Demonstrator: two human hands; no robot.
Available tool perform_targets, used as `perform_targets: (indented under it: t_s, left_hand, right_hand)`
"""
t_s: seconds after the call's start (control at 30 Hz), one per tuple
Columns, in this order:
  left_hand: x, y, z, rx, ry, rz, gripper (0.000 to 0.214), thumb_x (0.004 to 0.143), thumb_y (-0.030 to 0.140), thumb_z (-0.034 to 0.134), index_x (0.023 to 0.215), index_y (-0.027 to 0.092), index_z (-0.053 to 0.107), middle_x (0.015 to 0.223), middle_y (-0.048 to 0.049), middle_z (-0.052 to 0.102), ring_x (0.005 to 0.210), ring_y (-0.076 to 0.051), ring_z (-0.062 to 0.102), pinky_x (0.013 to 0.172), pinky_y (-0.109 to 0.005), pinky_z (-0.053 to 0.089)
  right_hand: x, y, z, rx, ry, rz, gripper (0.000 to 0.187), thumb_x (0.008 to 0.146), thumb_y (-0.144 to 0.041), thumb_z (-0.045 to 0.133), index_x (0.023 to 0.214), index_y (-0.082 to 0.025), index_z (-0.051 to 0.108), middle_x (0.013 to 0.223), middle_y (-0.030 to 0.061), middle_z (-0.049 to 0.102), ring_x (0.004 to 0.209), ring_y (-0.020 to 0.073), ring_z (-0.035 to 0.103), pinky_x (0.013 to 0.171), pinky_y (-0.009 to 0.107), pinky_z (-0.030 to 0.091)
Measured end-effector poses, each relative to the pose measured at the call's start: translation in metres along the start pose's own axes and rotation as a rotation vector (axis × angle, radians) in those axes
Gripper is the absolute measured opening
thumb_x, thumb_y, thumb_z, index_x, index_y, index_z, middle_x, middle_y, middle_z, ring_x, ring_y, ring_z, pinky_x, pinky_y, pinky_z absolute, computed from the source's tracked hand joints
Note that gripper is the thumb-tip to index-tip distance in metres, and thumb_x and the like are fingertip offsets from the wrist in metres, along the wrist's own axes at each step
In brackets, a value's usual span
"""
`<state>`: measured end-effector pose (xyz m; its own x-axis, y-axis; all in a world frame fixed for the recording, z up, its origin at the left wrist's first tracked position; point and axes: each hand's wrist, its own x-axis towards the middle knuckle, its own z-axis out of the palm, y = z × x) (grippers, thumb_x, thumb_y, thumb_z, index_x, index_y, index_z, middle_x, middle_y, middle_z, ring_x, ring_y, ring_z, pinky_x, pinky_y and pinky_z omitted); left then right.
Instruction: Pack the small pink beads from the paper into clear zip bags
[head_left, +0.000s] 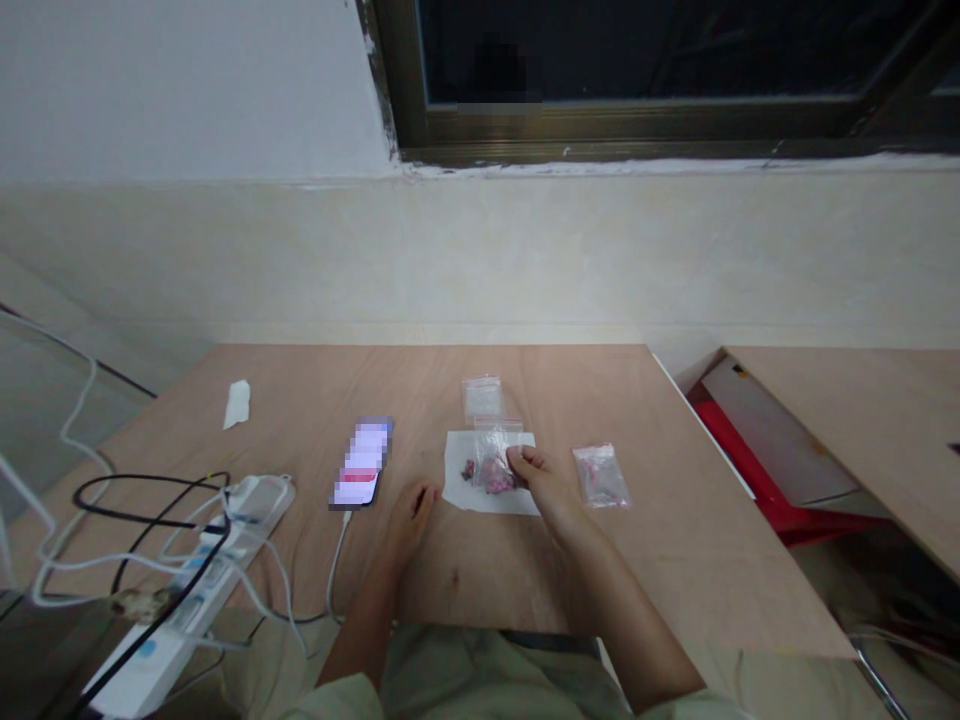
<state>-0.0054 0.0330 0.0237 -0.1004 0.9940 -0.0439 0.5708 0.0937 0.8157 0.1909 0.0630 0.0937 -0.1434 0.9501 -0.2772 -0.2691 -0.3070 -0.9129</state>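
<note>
My right hand [541, 482] pinches the right edge of a small clear zip bag [496, 440] with pink pieces in its lower part. The bag is over a white sheet of paper [455, 490]; whether it touches the paper I cannot tell. A few small dark-red pieces [468, 470] lie on the paper, left of the bag. My left hand [414, 515] rests on the table beside the paper's left edge, its fingers loosely curled and nothing visible in them. Another clear zip bag [482, 397] lies behind the paper, and a third bag [602, 476] with a pinkish tint lies to the right.
On the wooden table [315, 385] a lit phone [361, 462] lies left of my hands, with a white cable attached. A power strip [195, 590] with tangled cables fills the left front. A white scrap [237, 404] is farther back. A second table [862, 400] stands on the right.
</note>
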Motion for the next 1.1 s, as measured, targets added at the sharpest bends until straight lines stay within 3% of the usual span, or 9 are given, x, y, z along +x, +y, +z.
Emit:
perform_targets:
  t_s: [0.13,0.3,0.53,0.67,0.8,0.93,1.1]
  left_hand:
    - [0.001,-0.003,0.002,0.073,-0.007,0.06,0.023,0.076,0.034,0.036,0.07,0.019,0.053,0.075,-0.0035,0.06,0.075,-0.018,0.056,0.071,-0.029,0.044]
    - [0.004,-0.014,0.007,0.104,0.007,0.091,0.026,0.077,0.035,0.034,0.072,0.019,0.054,0.076,-0.0041,0.061,0.075,-0.018,0.056,0.071,-0.029,0.044]
    - [0.004,-0.015,0.009,0.099,0.006,0.074,0.027,0.078,0.037,0.036,0.076,0.018,0.055,0.079,-0.0047,0.061,0.078,-0.019,0.056,0.072,-0.028,0.044]
    - [0.005,-0.018,0.01,0.068,0.003,0.082,0.028,0.078,0.038,0.035,0.079,0.018,0.055,0.081,-0.0046,0.061,0.081,-0.019,0.056,0.074,-0.028,0.044]
    - [0.006,-0.02,0.011,0.088,0.009,0.089,0.027,0.078,0.037,0.036,0.079,0.018,0.056,0.082,-0.0049,0.062,0.081,-0.019,0.056,0.074,-0.028,0.044]
    - [0.006,-0.015,0.009,0.11,0.0,0.094,0.028,0.078,0.038,0.036,0.073,0.018,0.055,0.076,-0.0045,0.061,0.076,-0.019,0.057,0.069,-0.028,0.044]
    - [0.007,-0.01,0.007,0.101,0.0,0.114,0.027,0.078,0.037,0.036,0.07,0.018,0.054,0.072,-0.004,0.06,0.073,-0.019,0.056,0.068,-0.029,0.044]
  right_hand:
    - [-0.003,0.007,-0.014,-0.036,0.07,-0.043,0.031,0.06,-0.048,0.057,0.06,-0.018,0.051,0.048,-0.0033,0.053,0.045,0.0105,0.048,0.047,0.023,0.038]
    - [-0.006,0.017,-0.047,-0.041,0.185,-0.093,0.033,0.058,-0.049,0.059,0.067,-0.018,0.053,0.053,-0.0014,0.056,0.05,0.0135,0.051,0.049,0.025,0.04]
    - [-0.007,0.023,-0.108,-0.191,0.576,-0.196,0.032,0.057,-0.048,0.058,0.06,-0.017,0.051,0.049,-0.0016,0.052,0.044,0.0123,0.047,0.045,0.026,0.038]
    - [-0.003,0.026,-0.131,-0.284,0.661,-0.157,0.03,0.059,-0.046,0.055,0.062,-0.017,0.05,0.053,0.0026,0.056,0.046,0.0152,0.051,0.045,0.027,0.038]
    - [0.0,0.028,-0.139,-0.639,0.756,-0.183,0.025,0.064,-0.039,0.049,0.064,-0.014,0.054,0.059,0.0073,0.059,0.05,0.0166,0.051,0.048,0.027,0.036]
    - [-0.003,0.028,-0.139,-1.025,0.835,-0.192,0.025,0.069,-0.029,0.045,0.077,-0.009,0.059,0.072,0.0133,0.061,0.065,0.0204,0.053,0.06,0.031,0.035]
    - [-0.002,0.013,-0.12,-1.284,1.091,-0.233,0.032,0.071,-0.027,0.047,0.095,-0.007,0.056,0.093,0.0194,0.056,0.084,0.0283,0.046,0.07,0.037,0.029]
